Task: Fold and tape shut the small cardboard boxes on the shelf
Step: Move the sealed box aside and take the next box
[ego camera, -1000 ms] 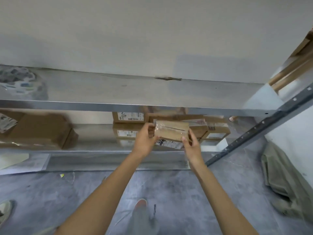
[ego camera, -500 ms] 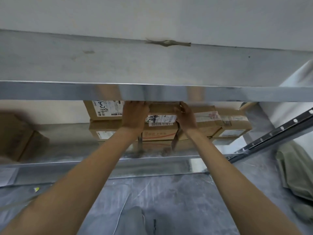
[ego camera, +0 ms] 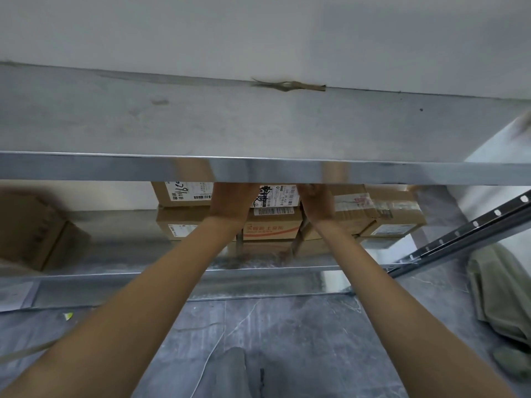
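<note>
Presently, L hand [ego camera: 232,203] and R hand [ego camera: 316,206] flank the small labelled box [ego camera: 275,198], atop the red-print box [ego camera: 271,229] on the lower shelf [ego camera: 120,242]; prob. a stow/fetch step. Fingers are hidden by the upper shelf lip [ego camera: 143,169], so grip state can't be told. Next move needs a level two-sided hold w/o shifting the red-print box.

— What lies where?
— I see my left hand [ego camera: 230,202] and right hand [ego camera: 317,205] on either side of the top box [ego camera: 274,198], which sits on a lower box [ego camera: 271,229] on the lower shelf [ego camera: 123,239].
— Elsewhere?
— A lone box [ego camera: 34,231] is far left, the upper shelf [ego camera: 258,130] is above, and a cloth [ego camera: 500,291] is on the floor to the right.
</note>
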The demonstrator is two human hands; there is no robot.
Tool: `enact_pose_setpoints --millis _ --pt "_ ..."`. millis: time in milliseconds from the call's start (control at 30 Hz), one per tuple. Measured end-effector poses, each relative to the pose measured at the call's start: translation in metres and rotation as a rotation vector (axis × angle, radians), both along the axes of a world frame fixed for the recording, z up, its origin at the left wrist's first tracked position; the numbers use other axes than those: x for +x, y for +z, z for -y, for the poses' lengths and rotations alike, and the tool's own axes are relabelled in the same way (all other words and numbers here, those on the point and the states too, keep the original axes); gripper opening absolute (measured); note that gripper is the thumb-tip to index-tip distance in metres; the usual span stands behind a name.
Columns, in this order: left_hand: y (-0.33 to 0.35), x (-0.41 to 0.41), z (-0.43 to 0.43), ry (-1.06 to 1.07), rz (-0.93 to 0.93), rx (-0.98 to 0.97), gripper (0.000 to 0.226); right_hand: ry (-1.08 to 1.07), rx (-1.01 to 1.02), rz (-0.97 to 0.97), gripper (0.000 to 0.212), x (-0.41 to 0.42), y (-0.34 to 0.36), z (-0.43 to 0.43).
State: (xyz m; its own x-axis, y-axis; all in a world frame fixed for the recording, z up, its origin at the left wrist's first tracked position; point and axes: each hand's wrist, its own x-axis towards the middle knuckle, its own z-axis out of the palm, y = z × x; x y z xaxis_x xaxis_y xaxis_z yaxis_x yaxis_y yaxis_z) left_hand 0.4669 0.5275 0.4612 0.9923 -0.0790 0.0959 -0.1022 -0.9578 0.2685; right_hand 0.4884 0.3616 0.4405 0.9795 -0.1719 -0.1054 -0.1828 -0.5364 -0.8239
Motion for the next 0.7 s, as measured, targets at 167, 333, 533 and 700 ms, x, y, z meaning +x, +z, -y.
enact_pose_setpoints --millis 167,333,533,700 --pt "0.035 -0.033 0.006 -0.034 0.083 0.271 0.033 0.069 -0.112 0.043 0.034 -0.031 0.023 -0.007" --pt "0.103 -0.085 0.010 -0.030 -0.079 0.342 0.026 0.163 -0.158 0.061 0.023 -0.090 0.085 -0.012" --pt "0.232 -0.160 0.011 0.076 -0.211 0.117 0.014 0.284 -0.075 0.061 0.021 -0.177 0.218 -0.010" --pt "0.358 -0.204 0.019 0.047 -0.100 -0.126 0.016 0.304 0.003 0.170 0.028 -0.233 0.363 0.012"
